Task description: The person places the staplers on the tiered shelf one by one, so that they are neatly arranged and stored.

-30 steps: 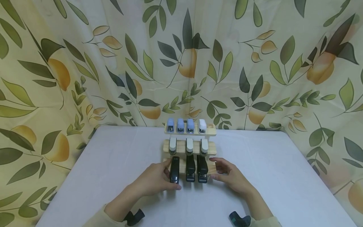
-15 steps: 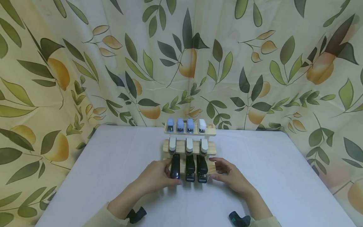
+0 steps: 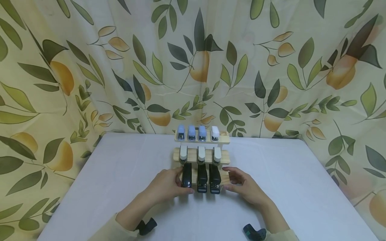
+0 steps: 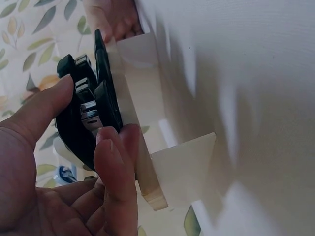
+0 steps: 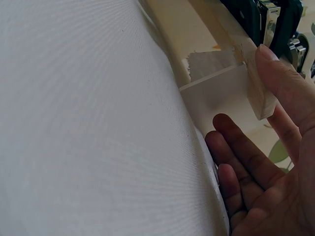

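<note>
In the head view, a three-tier wooden stand (image 3: pixel 225 156) bears rows of staplers. My left hand (image 3: pixel 167 184) holds the leftmost black stapler (image 3: pixel 187 175) at the lowest tier, thumb at its near end. The left wrist view shows thumb and fingers on either side of this black stapler (image 4: pixel 74 129), close against the board. Two more black staplers, a middle one (image 3: pixel 202 180) and a right one (image 3: pixel 215 180), lie beside it. My right hand (image 3: pixel 248 189) grips the right end of the lowest board (image 5: pixel 261 96); other fingertips are near its white support (image 5: pixel 216 96).
Behind, the middle tier carries three pale staplers (image 3: pixel 201 154). On the top tier stand blue staplers (image 3: pixel 191 133) and one white stapler (image 3: pixel 214 133). A white cloth covers the table (image 3: pixel 135 160). A leaf-and-fruit patterned curtain (image 3: pixel 193 67) hangs at the back.
The left hand has moved the leftmost black stapler slightly away from me, further onto the lowest tier, in line with its neighbours. My right hand stays at the board's end.
</note>
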`<state>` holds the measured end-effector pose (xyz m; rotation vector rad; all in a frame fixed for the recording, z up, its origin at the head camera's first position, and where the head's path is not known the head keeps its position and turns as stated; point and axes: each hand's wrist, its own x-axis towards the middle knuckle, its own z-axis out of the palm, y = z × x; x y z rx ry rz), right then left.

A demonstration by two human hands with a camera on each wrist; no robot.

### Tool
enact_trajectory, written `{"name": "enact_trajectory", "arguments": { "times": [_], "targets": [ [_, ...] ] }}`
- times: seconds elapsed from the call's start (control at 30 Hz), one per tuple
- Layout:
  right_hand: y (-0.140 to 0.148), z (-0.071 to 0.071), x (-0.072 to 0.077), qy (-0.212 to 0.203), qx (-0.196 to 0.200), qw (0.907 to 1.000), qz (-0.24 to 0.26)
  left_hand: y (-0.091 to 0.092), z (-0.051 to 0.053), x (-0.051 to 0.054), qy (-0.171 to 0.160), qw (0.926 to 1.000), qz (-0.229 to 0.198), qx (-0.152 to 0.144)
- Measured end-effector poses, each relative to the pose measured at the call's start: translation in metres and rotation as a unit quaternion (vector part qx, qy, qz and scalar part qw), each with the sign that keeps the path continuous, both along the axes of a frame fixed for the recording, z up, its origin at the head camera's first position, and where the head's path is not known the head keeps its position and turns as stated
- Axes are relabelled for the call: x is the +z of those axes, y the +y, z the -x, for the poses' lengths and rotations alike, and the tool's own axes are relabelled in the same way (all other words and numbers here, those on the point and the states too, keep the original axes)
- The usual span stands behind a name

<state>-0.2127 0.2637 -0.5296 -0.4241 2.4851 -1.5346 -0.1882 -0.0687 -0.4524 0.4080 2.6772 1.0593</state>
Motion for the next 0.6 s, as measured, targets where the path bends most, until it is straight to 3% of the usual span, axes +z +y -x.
{"name": "enact_trajectory", "arguments": {
  "times": [0.6],
  "targets": [
    [-0.001, -0.0002, 0.003, -0.014, -0.008, 0.9998, -0.008, -0.0074, -0.0039, -0.0033, -0.001, 0.9999, -0.016, 0.003]
  ]
}}
